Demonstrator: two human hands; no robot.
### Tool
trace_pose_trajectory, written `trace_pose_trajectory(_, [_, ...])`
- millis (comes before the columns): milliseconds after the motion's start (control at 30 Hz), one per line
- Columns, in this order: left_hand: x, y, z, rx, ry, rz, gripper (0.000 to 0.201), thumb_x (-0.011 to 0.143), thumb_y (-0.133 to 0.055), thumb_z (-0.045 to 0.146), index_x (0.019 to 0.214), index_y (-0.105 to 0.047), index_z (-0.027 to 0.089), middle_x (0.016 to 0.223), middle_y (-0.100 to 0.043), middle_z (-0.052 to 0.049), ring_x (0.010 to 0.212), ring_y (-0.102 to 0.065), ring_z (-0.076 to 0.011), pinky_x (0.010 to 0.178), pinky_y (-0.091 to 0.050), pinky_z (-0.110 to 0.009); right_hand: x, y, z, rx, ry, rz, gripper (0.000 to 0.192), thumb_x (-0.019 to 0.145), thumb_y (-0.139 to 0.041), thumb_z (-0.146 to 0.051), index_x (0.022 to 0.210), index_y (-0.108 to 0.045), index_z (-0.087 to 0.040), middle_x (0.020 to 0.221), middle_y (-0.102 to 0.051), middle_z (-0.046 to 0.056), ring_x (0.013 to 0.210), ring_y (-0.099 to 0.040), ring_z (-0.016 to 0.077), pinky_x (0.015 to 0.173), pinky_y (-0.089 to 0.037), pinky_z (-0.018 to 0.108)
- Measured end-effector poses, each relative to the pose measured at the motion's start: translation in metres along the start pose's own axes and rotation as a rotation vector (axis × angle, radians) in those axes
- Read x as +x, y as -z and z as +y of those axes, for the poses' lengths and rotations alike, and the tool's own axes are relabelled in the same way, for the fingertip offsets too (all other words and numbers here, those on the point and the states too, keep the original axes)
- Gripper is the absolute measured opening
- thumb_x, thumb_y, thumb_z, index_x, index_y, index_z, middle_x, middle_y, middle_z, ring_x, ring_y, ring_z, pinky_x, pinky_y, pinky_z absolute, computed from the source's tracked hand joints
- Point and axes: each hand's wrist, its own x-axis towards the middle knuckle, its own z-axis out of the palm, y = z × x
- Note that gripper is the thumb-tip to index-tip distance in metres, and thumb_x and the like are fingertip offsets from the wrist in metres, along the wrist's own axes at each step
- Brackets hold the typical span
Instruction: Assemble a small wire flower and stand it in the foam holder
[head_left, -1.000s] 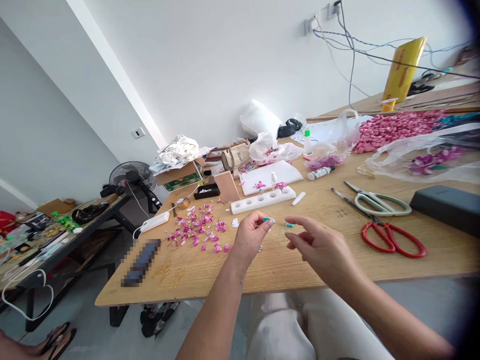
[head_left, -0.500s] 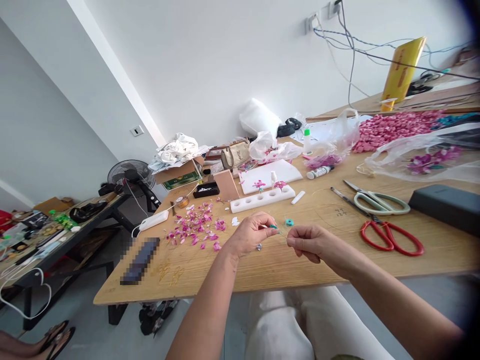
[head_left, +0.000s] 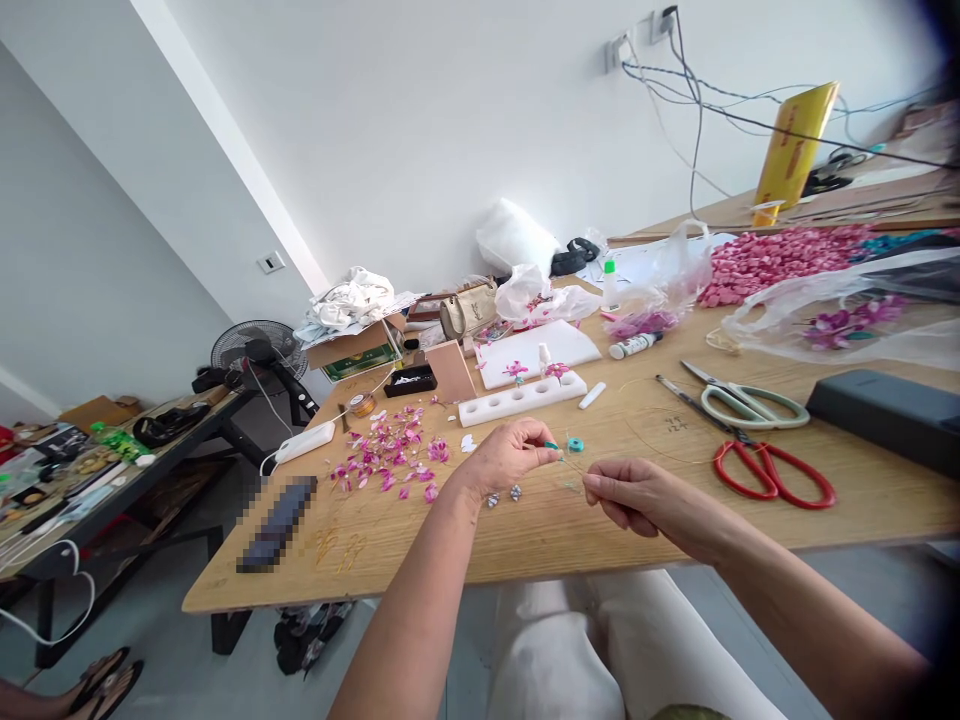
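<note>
My left hand [head_left: 510, 460] is closed in a pinch on a small teal-green piece [head_left: 552, 446], partly hidden by the fingertips. To its right, my right hand [head_left: 637, 490] pinches a thin wire [head_left: 574, 467] that stretches across the gap between both hands. Just behind that gap lies a teal roll of tape [head_left: 575, 444]. Two small grey-blue beads or ornaments [head_left: 515, 492] rest on the table below my left hand. A white strip holder [head_left: 523, 401] with round holes stands farther back, with pink flowers [head_left: 516, 370] at it.
Pink petals [head_left: 386, 448] are scattered on the table left of my hands. Red-handled scissors [head_left: 772, 474] and pale-handled scissors [head_left: 754, 404] lie right, beside a dark box [head_left: 889, 415]. A heap of pink pieces [head_left: 780, 262] sits at back right. A person's feet [head_left: 105, 685] show lower left.
My right hand has moved slightly to the right and down, widening the gap to my left hand. The view has shifted a little, and a second grey-blue bead now shows.
</note>
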Motion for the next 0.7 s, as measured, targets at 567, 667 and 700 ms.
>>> trace_pose_trajectory(567, [-0.001, 0.001, 0.012, -0.051, 0.084, -0.006, 0.017, 0.073, -0.067, 0.032, 0.072, -0.061, 0.017, 0.069, -0.053, 0.002, 0.07, -0.046, -0.0136, 0.066, -0.034, -0.025, 0.006, -0.018, 0.003, -0.037, 0.215, 0.281, 0.024, 0.069, -0.066, -0.039, 0.057, -0.058, -0.02, 0.052, -0.053, -0.002, 0.055, -0.047, 0.0138, 0.058, -0.036, 0.027])
trace_pose_trajectory(667, [0.001, 0.002, 0.012, -0.084, 0.085, -0.013, 0.018, 0.071, -0.069, 0.033, 0.07, -0.061, 0.016, 0.069, -0.054, 0.001, 0.07, -0.048, -0.0134, 0.067, -0.036, -0.025, 0.006, -0.02, 0.007, 0.08, 0.221, 0.218, 0.029, 0.069, -0.068, -0.042, 0.058, -0.057, -0.019, 0.054, -0.052, -0.002, 0.055, -0.044, 0.0122, 0.057, -0.036, 0.026])
trace_pose_trajectory(700, [0.001, 0.002, 0.013, -0.092, 0.083, -0.007, 0.019, 0.072, -0.069, 0.033, 0.072, -0.061, 0.016, 0.071, -0.055, 0.001, 0.071, -0.049, -0.0133, 0.068, -0.037, -0.025, 0.007, -0.021, 0.008, 0.114, 0.226, 0.228, 0.031, 0.07, -0.069, -0.044, 0.058, -0.056, -0.019, 0.055, -0.052, -0.002, 0.055, -0.044, 0.0119, 0.057, -0.036, 0.026])
